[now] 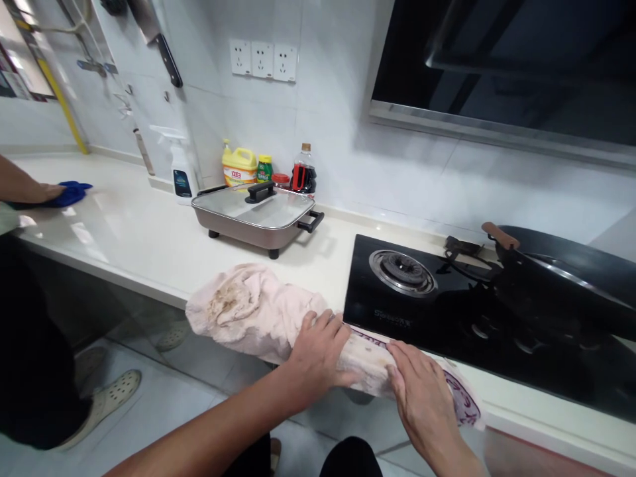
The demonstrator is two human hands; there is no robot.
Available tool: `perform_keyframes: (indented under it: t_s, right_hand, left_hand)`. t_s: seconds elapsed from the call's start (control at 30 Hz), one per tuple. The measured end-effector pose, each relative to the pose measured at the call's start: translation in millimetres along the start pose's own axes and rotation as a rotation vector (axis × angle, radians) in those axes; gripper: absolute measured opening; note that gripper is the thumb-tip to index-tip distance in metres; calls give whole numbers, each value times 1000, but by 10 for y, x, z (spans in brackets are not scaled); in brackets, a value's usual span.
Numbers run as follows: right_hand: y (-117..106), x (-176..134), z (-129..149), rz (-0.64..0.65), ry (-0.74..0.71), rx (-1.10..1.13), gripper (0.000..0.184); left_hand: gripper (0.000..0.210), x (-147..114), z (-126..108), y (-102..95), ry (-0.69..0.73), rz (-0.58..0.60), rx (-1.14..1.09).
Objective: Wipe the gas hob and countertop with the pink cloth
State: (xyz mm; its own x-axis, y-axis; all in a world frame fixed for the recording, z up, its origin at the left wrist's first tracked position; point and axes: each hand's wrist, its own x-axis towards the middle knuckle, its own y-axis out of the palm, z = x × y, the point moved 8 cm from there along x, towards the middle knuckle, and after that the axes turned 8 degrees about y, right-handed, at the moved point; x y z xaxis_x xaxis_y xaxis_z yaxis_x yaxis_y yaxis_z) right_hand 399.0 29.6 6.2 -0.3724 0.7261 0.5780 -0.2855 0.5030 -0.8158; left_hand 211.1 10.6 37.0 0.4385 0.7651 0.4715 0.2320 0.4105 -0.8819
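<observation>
A pale pink towel [278, 315] with brown stains and a purple patterned border lies bunched along the counter's front edge, partly hanging over it. My left hand [320, 351] grips its middle, the fingers curved over the top and the thumb towards the front. To the right, my right hand [424, 387] holds the towel's narrower part near the purple border, its fingers bent over the cloth. The undersides of both hands are hidden. Just behind the towel is the black glass gas stove [392, 318].
An electric pan with a glass lid [253, 212] stands on the counter [144, 238], with bottles behind it. A wok [561, 278] sits on the stove under the range hood [497, 79]. At left, another person's hand [50, 192] presses a blue cloth [74, 192] on the counter.
</observation>
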Motion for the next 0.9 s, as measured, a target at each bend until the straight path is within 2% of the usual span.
perform_keyframes:
  t_s: [0.17, 0.37, 0.5, 0.63, 0.73, 0.9]
  right_hand:
    - [-6, -26, -41, -18, -48, -55, 37]
    - [-111, 85, 207, 8, -27, -135, 38]
    - [-102, 132, 364, 22, -36, -115, 39]
    - [-89, 140, 394, 15, -60, -78, 41]
    - [-97, 124, 323, 14, -55, -50, 40]
    - [-112, 61, 136, 20, 3, -21, 37]
  left_hand:
    - [68, 17, -28, -63, -25, -13, 10]
    - [63, -37, 138, -112, 10, 9, -19]
    - [70, -95, 323, -78, 4, 26, -13]
    - [81, -131, 443, -54, -13, 55, 0]
    - [82, -119, 404, -61, 3, 68, 1]
    - [82, -20, 210, -66, 34, 100, 17]
